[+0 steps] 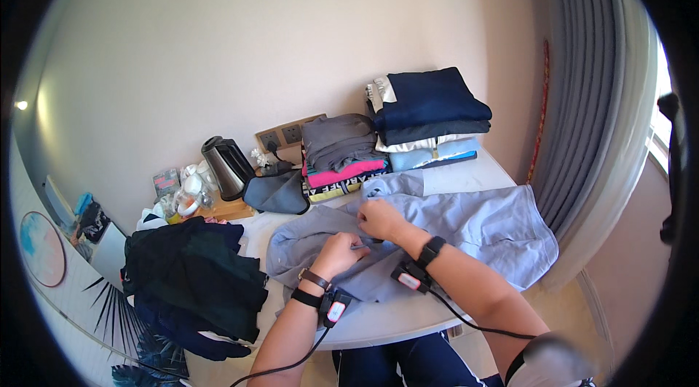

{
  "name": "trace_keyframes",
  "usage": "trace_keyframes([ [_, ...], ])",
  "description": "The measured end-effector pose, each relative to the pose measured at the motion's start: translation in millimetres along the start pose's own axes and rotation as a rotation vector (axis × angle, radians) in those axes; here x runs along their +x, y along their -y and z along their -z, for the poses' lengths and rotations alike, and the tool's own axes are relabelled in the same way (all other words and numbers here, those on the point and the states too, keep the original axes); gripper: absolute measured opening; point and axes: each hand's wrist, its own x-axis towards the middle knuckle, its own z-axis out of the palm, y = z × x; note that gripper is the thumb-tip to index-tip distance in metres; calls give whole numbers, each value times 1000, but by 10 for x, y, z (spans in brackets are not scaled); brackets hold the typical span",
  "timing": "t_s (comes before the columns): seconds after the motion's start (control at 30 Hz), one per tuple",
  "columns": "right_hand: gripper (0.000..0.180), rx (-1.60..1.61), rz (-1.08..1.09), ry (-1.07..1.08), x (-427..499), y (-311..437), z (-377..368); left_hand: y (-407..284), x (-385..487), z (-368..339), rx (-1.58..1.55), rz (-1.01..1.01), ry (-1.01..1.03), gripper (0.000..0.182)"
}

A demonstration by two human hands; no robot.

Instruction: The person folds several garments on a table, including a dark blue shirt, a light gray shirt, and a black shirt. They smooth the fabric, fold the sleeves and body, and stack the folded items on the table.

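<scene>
A light grey-blue garment (480, 223) lies spread and rumpled across the white table (377, 327); its exact kind is hard to tell. My left hand (339, 252) pinches a fold of it near the middle. Just above and to the right, my right hand (381, 219) is closed on the same cloth, its fingertips partly hidden. One end of the garment reaches the table's right edge, and the other lies bunched to the left of my hands. A lighter blue part (392, 185) is folded up beyond my right hand.
Folded clothes stand in two stacks, a taller navy-topped one (431, 97) and a grey-topped one (344, 138). A dark clothes heap (191, 272) covers the table's left side. Behind it are an electric kettle (228, 168) and a wall socket strip (286, 133). A grey curtain (579, 86) hangs at right.
</scene>
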Motion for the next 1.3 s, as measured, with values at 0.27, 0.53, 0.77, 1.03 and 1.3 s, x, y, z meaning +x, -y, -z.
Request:
trace_keyframes([
  [0.27,15,709,-287,-12,-498,119,9,136,-76,106,-872,171,142,15],
  [0.53,12,442,-53,-234,-523,266,67,58,-131,141,-1038,145,96,12],
  [0.77,11,558,-56,-261,-557,330,60,23,-133,-6,-979,190,-87,10],
  [1.03,12,497,-83,-249,-564,298,59,57,-131,-72,-898,89,-159,8],
  [1.3,14,523,-106,-179,-566,297,93,66,-128,-78,-889,107,-219,8],
])
